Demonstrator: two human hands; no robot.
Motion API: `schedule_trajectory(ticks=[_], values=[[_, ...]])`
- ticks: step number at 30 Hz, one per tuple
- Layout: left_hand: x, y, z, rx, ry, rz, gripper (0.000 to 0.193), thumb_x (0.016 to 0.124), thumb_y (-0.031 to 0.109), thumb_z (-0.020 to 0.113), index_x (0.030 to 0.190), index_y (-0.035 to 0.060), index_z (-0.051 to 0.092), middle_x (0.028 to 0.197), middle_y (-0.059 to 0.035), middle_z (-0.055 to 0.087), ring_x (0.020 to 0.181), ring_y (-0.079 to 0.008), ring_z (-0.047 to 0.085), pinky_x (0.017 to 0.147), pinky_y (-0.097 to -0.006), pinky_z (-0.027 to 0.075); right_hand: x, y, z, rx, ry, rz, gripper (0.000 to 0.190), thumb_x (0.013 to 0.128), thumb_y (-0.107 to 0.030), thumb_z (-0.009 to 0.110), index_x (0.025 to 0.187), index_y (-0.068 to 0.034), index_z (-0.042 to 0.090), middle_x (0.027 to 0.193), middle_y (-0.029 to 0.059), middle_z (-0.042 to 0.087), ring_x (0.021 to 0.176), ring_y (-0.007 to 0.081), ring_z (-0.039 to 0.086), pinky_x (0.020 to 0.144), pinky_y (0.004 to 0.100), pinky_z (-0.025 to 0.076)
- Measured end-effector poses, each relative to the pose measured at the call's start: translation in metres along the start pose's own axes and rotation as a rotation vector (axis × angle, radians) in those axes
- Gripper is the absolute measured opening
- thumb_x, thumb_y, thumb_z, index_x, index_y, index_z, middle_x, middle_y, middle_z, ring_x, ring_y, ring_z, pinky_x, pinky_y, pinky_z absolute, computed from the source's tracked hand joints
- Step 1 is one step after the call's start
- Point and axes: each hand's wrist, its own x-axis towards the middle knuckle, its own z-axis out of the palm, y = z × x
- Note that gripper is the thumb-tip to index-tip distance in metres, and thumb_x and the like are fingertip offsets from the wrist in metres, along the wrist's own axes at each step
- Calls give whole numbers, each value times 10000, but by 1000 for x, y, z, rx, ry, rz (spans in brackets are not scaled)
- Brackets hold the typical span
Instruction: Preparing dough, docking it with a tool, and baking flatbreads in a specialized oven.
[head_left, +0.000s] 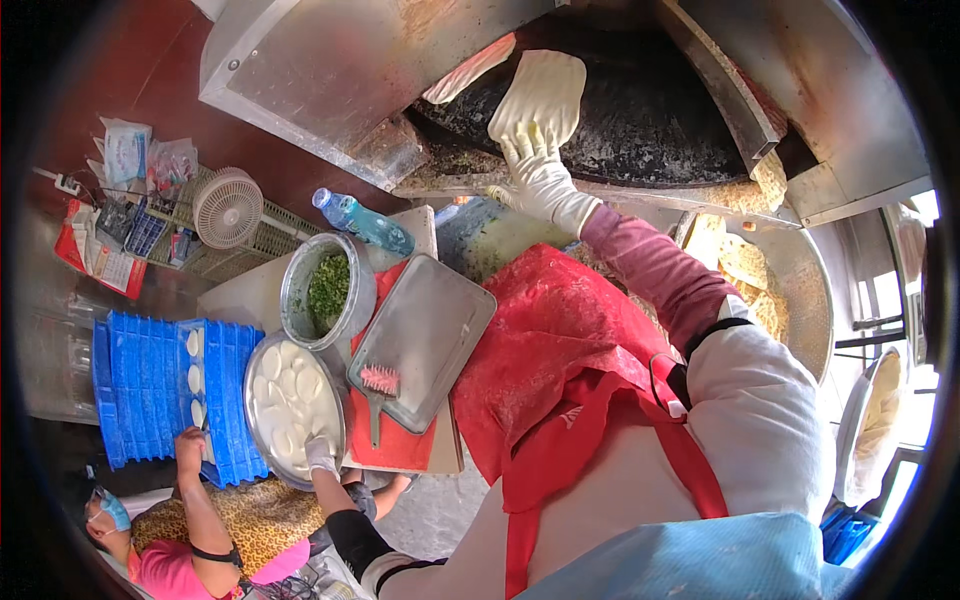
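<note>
My right hand (536, 169), in a pale glove, lies on the near edge of a long flat piece of dough (544, 86) on a dark, curved hot plate (645, 112). Its fingers are spread and its thumb stands apart from the dough. My left hand (321, 456), also gloved, reaches into the near side of a round metal bowl (250, 390) of pale oval dough pieces (285, 382); its fingertips are hard to make out. Another strip of dough (471, 69) lies at the plate's far left. A bowl of chopped greens (328, 292) stands beside a metal tray (435, 330).
A co-worker's bare hand (190, 448) is at stacked blue crates (142, 390) holding dough pieces. A pink-bristled brush (380, 382) lies on the tray. Plastic bottles (375, 225) and a fan (228, 208) are at left. Baked flatbreads (742, 262) fill a perforated metal basin (814, 300) at right.
</note>
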Motion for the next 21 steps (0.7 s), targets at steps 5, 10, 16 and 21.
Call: schedule_trajectory(ticks=[5, 10, 16, 21], values=[[-38, 0, -5, -891, 185, -52, 471, 855, 322, 566, 1260, 87, 520, 1156, -147, 584, 1036, -239, 568, 848, -404, 472, -7, -10, 29, 303, 526, -375, 729, 854, -487, 543, 1402, -48, 348, 1450, 206, 304, 1365, 355, 252, 1116, 523, 137], [-27, 27, 16, -1086, -69, 167, 435, 936, 176, 472, 1331, -4, 432, 1326, -144, 481, 1223, -284, 451, 1065, -398, 348, -7, -65, 29, 423, 455, -634, 662, 871, -301, 592, 1429, -99, 298, 1410, 132, 400, 1298, 311, 376, 1097, 412, 273], [-10, 117, 188, -958, -338, 284, 306, 861, 141, 639, 1125, -10, 601, 1055, -32, 651, 917, -136, 624, 731, -278, 513, -30, -157, 96, 453, 108, -900, 726, 872, -256, 561, 1452, -34, 186, 1435, 195, 332, 1326, 327, 327, 1113, 420, 239], [4, 127, 239, -234, 138, 345, 249, 788, 189, 673, 974, 24, 681, 896, -117, 693, 813, -221, 664, 743, -323, 506, -72, -190, 157, 260, -66, -963, 815, 842, -372, 552, 1446, 11, 163, 1467, 231, 249, 1379, 358, 208, 1136, 440, 134]])
